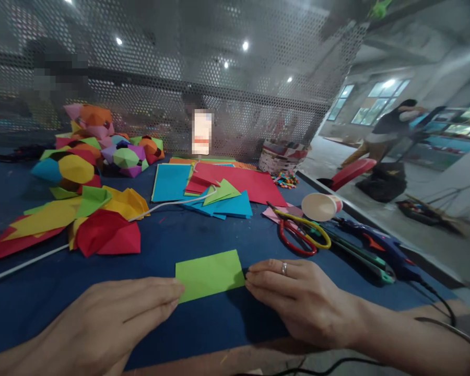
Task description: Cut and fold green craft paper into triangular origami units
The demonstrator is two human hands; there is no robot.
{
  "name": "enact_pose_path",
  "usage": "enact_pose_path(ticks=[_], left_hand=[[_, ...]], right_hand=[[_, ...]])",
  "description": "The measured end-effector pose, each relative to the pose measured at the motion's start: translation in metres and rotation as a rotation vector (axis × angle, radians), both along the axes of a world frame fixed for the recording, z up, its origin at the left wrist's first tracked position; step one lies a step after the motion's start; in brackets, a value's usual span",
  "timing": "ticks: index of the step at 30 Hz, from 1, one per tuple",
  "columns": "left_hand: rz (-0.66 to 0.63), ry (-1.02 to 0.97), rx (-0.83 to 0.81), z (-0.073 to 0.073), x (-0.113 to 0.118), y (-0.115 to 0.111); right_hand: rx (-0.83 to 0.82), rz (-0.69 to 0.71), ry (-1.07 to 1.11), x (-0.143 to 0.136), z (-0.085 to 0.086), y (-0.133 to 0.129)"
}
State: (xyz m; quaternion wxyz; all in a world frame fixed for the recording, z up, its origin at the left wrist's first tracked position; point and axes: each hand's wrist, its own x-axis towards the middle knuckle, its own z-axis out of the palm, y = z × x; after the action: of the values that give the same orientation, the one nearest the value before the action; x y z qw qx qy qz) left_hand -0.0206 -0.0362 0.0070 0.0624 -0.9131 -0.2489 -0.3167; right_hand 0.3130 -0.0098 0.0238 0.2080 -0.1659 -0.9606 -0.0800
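Note:
A rectangular piece of bright green paper lies before me, just above the blue tabletop. Its left edge is pinched by my left hand, with the fingers pressed together and the thumb hidden. My right hand, wearing a ring, has its fingers bunched at the paper's right edge and closed on it. Behind the paper are folded light green pieces, folded blue pieces and red sheets.
Red-and-yellow scissors, a paper cup, a utility knife and a blue glue gun lie to the right. Colourful folded paper balls and paper petals with a white cord fill the left. A person stands beyond.

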Motion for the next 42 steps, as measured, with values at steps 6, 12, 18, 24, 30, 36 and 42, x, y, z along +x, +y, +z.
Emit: enact_pose_path(ticks=[6,12,18,24,30,36,42], left_hand=[[-0.071,0.082,0.053,0.025,0.007,0.003],[-0.054,0.161,-0.051,0.038,0.015,0.008],[-0.135,0.062,-0.270,0.050,0.024,0.040],[-0.030,-0.158,-0.348,0.063,0.037,0.062],[0.122,-0.339,-0.752,0.052,0.041,0.067],[0.046,-0.348,-0.991,0.049,0.045,0.061],[0.035,-0.344,-0.984,0.036,0.044,0.056]], right_hand=[[0.088,-0.015,0.125,-0.013,0.013,0.001],[-0.158,-0.262,0.040,-0.063,0.039,0.020],[-0.425,-0.346,-0.152,-0.078,0.047,0.029],[-0.520,-0.313,-0.044,-0.065,0.033,0.026],[-0.438,-0.089,0.192,-0.060,0.027,0.025],[-0.179,0.106,0.289,-0.059,0.025,0.025],[-0.050,0.167,0.101,-0.050,0.017,0.027]])
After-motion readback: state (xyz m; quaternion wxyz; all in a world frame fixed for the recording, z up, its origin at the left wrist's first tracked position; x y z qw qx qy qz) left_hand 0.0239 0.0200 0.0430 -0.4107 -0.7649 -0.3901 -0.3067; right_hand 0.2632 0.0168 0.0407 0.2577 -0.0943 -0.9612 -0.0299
